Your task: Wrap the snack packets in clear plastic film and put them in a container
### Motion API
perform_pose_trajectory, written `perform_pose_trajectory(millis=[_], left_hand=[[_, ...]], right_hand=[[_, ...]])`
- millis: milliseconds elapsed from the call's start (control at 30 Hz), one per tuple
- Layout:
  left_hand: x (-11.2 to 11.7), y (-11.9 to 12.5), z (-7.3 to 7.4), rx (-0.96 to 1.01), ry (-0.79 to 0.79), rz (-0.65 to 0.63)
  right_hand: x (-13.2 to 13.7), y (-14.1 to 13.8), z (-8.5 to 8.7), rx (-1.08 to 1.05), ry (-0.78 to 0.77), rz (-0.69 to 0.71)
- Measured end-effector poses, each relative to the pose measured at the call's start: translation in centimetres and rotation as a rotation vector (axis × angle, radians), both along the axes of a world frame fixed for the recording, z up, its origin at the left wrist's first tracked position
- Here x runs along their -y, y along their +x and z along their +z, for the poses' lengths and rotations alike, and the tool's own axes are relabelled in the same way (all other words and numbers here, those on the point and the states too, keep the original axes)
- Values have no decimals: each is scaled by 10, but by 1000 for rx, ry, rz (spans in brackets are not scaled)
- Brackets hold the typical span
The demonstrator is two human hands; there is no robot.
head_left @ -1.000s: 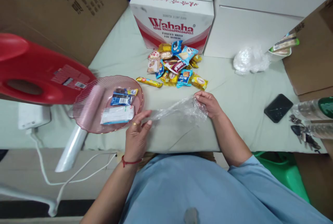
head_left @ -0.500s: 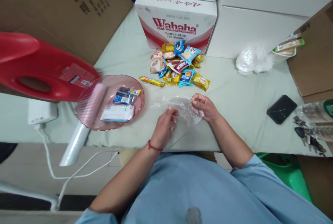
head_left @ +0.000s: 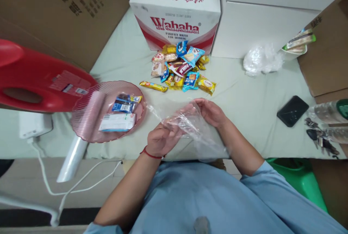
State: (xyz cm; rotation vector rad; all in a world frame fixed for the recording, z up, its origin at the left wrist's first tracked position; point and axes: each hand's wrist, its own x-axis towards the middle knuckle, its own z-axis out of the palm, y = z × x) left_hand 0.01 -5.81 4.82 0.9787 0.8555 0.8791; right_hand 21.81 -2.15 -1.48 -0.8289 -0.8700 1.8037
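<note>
Here's the left hand (head_left: 167, 136), palm partly turned up and fingers stretched out, seen through the film of a clear plastic bag (head_left: 202, 136); whether those fingers are inside the bag or just behind it, I can't tell. Across from it, the right hand (head_left: 212, 112) has its fingers half curled at the bag's upper right side, touching the film, but whether they pinch it is hidden. The bag drapes between the two hands, a loose corner hanging toward the person near the edge of the pale green tablecloth (head_left: 241, 118). There's a red cord bracelet (head_left: 152, 154) on the left wrist.

Just beyond the hands, a heap of wrapped snacks (head_left: 181, 69) sits against a red-and-white Wahaha water carton (head_left: 176, 16), with a slim yellow packet (head_left: 153, 86) lying just off its left side. Left of the hands we have a pink ribbed plate (head_left: 140, 107) carrying dark blue packets (head_left: 124, 107) and a white packet (head_left: 118, 122); a roll of clear film (head_left: 73, 159) pokes out from beneath the plate and over the table edge. A red jug with a handle (head_left: 65, 85) lies beside it, a white charger (head_left: 35, 124) below.

Over on the right: crumpled clear plastic (head_left: 262, 60), a black phone-like slab (head_left: 293, 111) and a bunch of keys (head_left: 322, 141) near two clear bottles (head_left: 327, 113).
</note>
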Motion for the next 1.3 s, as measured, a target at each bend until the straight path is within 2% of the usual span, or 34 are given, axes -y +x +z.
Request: perform_pose_trajectory(millis=[67,133,267,400,600,700,833,1000,1100,1233,1300], left_hand=[[-2,2,-5,-47,-10,-23],[-2,0,-12,-82,-16,13],[4,-15,-21,-33,-119,87],[5,-37,-25,-41,-286,138],[8,-61,-28,54,-443,228],[19,-64,-30,-20,-434,270],[19,-66,-41,-215,-294,335],[-7,-55,-55,-396,-44,413],[-10,-40,-52,-620,262,456],[15,-24,-42,-946,813,534],[33,-21,-45,-998,1024,426]], right_hand=[[3,-2,0,-28,-34,150],[4,-2,-1,14,-38,212],[2,1,-4,127,10,153],[-3,12,-3,126,-18,110],[-9,26,4,307,-98,-60],[-7,28,11,389,-132,-134],[7,36,23,544,-146,-175],[37,54,29,704,-174,-218],[56,57,23,725,-176,-319],[77,44,12,722,-165,-468],[85,34,7,728,-137,-546]])
